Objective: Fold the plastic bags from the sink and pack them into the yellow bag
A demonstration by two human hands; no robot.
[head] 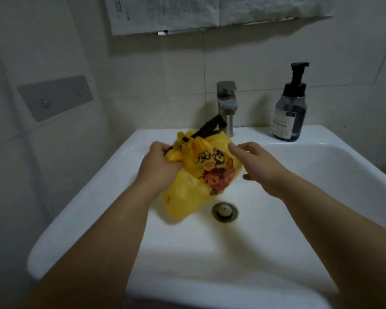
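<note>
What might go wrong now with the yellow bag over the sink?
Only the left hand grips the yellow bag at its gathered mouth; the right hand is open, so it may slip into the sink. A dark bag sticks out near the faucet and may fall out.

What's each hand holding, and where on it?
Left hand grips the yellow bag at its bunched top. Right hand holds nothing; its fingers are straight, beside the bag.

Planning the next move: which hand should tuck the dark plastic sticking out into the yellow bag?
Right, probably. The right hand is open beside the yellow bag; the left hand grips its gathered mouth.
</note>
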